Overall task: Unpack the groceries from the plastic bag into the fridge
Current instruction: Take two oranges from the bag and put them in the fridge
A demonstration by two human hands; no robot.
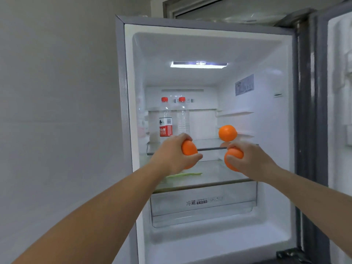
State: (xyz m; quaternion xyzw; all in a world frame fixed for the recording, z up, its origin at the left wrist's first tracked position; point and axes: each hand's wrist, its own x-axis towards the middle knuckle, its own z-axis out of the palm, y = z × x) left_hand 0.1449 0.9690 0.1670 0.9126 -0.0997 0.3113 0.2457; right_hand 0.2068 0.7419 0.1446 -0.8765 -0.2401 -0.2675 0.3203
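Fridge (282,168): I see it open at frame centre, door swung right.
Upper glass shelf (207,149): free middle between two water bottles (165,119) and a loose orange (227,133).
Left hand (171,157): outstretched, fingers clamped on an orange (188,148) at the shelf edge.
Right hand (247,159): outstretched, fingers wrapped round another orange (233,156), right of centre.

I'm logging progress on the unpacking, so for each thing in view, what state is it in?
Fridge: door open, light on.
Left hand: grips an orange in front of the upper shelf.
Right hand: grips another orange.
Third orange: resting on the upper shelf.
Two water bottles: upright, capped, at the back of the shelf.
Drawer: closed.
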